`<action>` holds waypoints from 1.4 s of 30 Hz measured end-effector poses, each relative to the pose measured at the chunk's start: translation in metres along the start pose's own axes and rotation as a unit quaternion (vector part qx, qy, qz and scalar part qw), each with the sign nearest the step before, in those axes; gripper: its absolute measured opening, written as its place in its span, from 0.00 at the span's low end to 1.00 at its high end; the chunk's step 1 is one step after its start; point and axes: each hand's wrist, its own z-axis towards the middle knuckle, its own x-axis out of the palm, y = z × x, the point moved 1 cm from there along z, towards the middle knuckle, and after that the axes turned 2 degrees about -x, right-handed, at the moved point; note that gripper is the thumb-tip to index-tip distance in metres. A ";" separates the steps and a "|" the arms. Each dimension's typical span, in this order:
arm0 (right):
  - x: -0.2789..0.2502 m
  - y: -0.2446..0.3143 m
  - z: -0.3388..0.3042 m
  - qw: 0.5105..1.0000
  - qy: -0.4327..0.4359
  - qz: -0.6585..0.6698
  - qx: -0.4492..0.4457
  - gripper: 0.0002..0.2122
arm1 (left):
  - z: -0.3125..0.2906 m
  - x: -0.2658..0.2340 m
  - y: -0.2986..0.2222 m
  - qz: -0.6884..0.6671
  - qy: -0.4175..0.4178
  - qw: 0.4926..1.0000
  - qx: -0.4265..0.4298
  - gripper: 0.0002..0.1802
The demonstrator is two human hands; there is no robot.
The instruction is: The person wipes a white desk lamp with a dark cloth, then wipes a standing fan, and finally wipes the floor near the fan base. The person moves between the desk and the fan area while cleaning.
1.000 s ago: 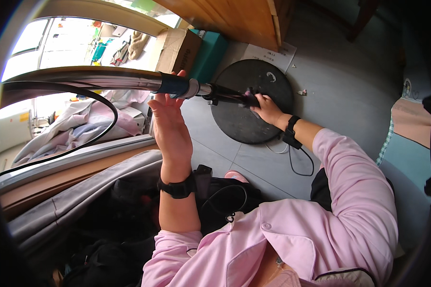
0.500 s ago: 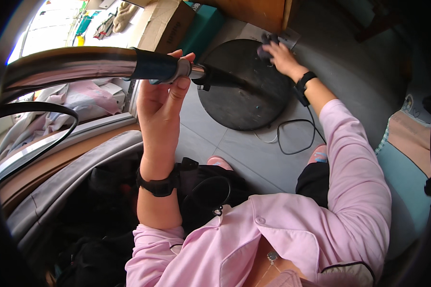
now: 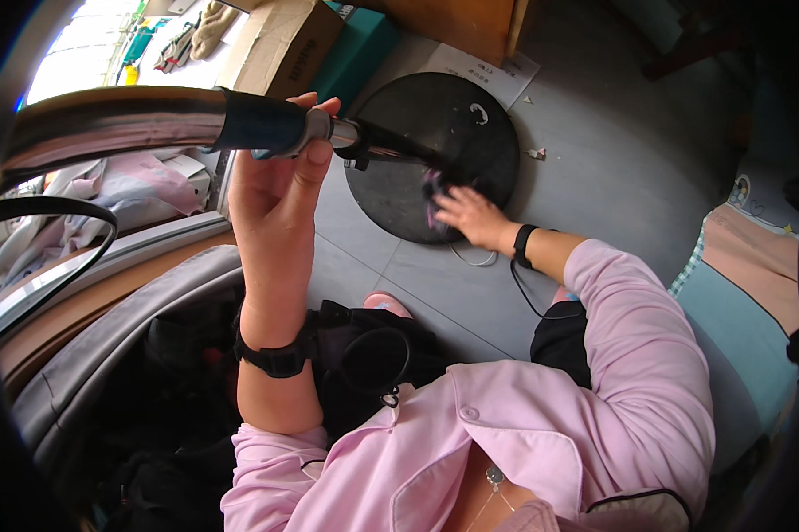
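Observation:
A floor stand has a shiny curved metal tube [image 3: 125,124], a dark sleeve [image 3: 262,121] and a thin dark pole running down to a round black base [image 3: 391,115]. My left hand [image 3: 280,191] is closed around the grey collar [image 3: 315,129] where the tube meets the pole. On the near right part of the base, my right hand [image 3: 475,217] presses a dark cloth [image 3: 432,199] with purple patches, its fingers over it. A curved pale mark [image 3: 478,113] shows on the base's far side.
A white printed sheet [image 3: 506,78] lies beyond the base, with small scraps [image 3: 537,154] right of it. A cardboard box [image 3: 284,44] and a teal box [image 3: 364,49] stand at the far left. A grey-rimmed bag or chair [image 3: 133,319] is near my left arm.
My right hand has brought the cloth from the base's far right edge to its near side. The left hand keeps its hold on the collar. The view has shifted slightly.

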 end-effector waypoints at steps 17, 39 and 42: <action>-0.052 -0.112 0.087 0.964 -0.167 -0.040 0.205 0.20 | -0.001 0.006 -0.002 -0.006 0.003 1.000 -0.006 0.22; -0.039 -0.108 0.205 0.987 0.004 0.145 -0.072 0.15 | 0.019 0.006 -0.001 -0.083 0.093 0.991 -0.042 0.24; -0.059 -0.143 0.200 0.993 -0.047 0.109 -0.005 0.14 | 0.018 0.005 0.001 -0.086 0.103 0.991 -0.026 0.23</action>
